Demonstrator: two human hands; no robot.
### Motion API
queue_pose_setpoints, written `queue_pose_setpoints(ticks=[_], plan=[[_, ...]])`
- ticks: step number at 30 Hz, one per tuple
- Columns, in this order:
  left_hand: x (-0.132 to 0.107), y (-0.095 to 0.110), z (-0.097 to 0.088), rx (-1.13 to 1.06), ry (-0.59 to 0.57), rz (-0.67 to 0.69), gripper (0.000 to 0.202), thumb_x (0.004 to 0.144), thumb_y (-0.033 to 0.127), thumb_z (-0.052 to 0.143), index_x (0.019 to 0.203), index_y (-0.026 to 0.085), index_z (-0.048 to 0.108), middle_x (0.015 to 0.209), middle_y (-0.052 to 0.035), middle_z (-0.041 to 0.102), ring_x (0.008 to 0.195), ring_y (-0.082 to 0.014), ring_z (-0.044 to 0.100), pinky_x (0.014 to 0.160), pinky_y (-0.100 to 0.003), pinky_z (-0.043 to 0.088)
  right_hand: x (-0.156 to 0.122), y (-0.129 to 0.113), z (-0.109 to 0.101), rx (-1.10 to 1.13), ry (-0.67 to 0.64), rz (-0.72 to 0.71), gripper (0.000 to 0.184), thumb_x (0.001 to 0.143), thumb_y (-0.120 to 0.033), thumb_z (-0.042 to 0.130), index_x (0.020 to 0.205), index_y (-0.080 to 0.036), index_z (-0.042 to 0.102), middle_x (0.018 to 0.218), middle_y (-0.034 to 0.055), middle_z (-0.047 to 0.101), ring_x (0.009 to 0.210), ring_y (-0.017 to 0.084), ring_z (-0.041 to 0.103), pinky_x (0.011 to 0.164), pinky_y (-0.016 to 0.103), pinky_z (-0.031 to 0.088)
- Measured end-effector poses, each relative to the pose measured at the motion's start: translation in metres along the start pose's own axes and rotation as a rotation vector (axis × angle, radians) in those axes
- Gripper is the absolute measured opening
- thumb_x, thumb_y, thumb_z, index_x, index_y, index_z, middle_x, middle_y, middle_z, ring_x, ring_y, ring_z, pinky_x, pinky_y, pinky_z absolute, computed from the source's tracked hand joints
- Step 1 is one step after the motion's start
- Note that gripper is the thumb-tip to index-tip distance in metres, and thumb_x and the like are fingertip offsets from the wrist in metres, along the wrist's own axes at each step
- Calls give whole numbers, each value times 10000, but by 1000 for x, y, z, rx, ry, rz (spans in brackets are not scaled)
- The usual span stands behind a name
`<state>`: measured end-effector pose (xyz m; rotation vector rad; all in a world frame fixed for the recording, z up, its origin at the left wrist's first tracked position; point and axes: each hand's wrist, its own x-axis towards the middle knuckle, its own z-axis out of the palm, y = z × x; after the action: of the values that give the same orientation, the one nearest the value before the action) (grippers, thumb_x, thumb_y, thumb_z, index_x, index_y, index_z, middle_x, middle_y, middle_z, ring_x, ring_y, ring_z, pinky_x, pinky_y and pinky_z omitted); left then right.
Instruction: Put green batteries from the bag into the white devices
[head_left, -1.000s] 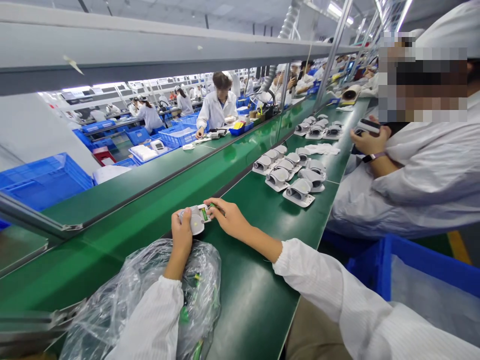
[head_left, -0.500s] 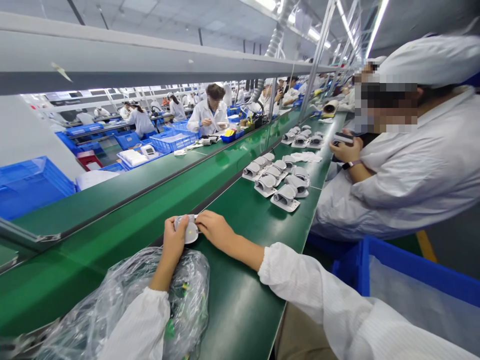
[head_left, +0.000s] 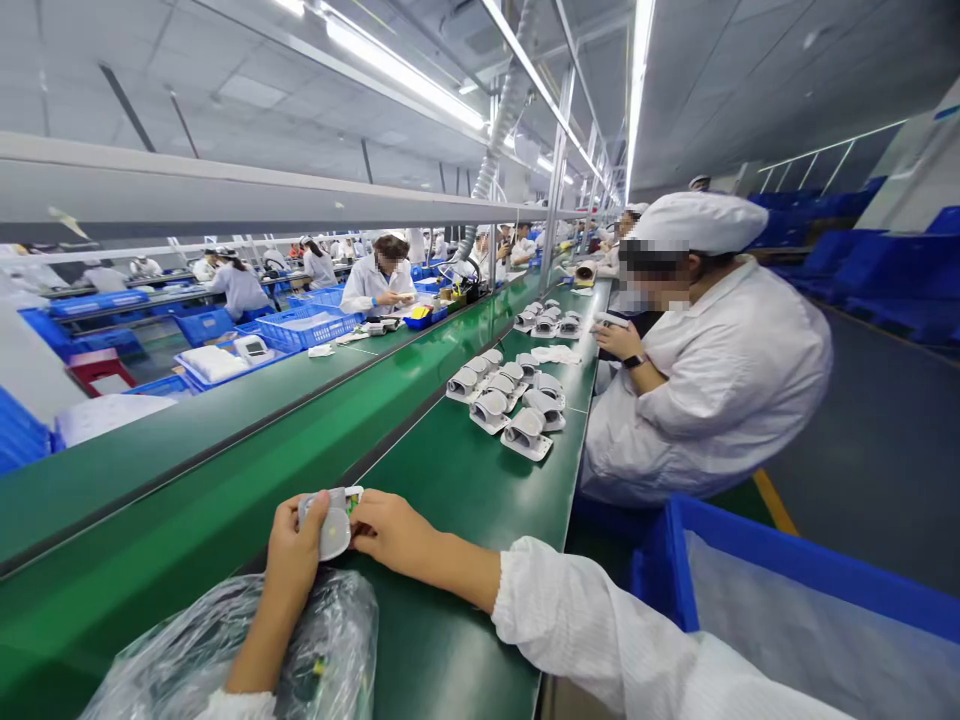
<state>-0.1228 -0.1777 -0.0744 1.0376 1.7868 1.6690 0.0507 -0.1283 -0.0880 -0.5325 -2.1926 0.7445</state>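
Note:
My left hand (head_left: pixel 294 552) is closed around a small white plastic housing (head_left: pixel 332 522) with a bit of green circuit board showing at its top edge. My right hand (head_left: pixel 394 532) presses against the housing's right side, fingers curled onto it. Both hands rest at the near end of the green work surface (head_left: pixel 465 500). My left forearm lies over a clear plastic bag (head_left: pixel 187 660) that holds green parts.
Several white housings (head_left: pixel 510 400) sit in a cluster further along the surface, more (head_left: pixel 546 322) beyond. A person in white coat and cap (head_left: pixel 712 370) sits at right, holding a part. A blue crate (head_left: pixel 787 600) stands at my right. Other workers sit across the green conveyor (head_left: pixel 225 470).
The camera has tilted upward, so hands and table sit lower in view. Both hands remain on the housing; the right hand has closed in over the green board end.

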Motion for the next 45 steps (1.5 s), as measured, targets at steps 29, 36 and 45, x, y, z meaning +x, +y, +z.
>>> queue_pose_setpoints(ticks=[29, 36, 45], plan=[[-8, 9, 2, -23, -227, 7, 703, 656, 837, 740, 810, 154, 676, 733, -23, 618, 651, -151, 513, 575, -258, 406, -4, 15, -25, 44, -1, -95, 278, 907, -130, 728, 1179, -181, 698, 1371, 114, 569, 965, 157, 641, 844, 283, 570], [4, 6, -1, -18, -204, -80, 726, 596, 849, 778, 820, 163, 700, 724, -24, 645, 666, -180, 545, 572, -270, 427, 3, 10, -26, 18, -27, -98, 438, 950, -148, 686, 1381, -164, 612, 1372, 121, 615, 1108, 178, 640, 915, 284, 561], [-1, 7, 0, -39, -201, -70, 707, 626, 835, 760, 787, 150, 692, 688, -37, 645, 624, -178, 550, 548, -272, 417, -2, 14, -21, -5, -68, -34, 418, 977, -194, 685, 1395, -187, 668, 1485, 144, 559, 846, 105, 648, 906, 312, 583]])
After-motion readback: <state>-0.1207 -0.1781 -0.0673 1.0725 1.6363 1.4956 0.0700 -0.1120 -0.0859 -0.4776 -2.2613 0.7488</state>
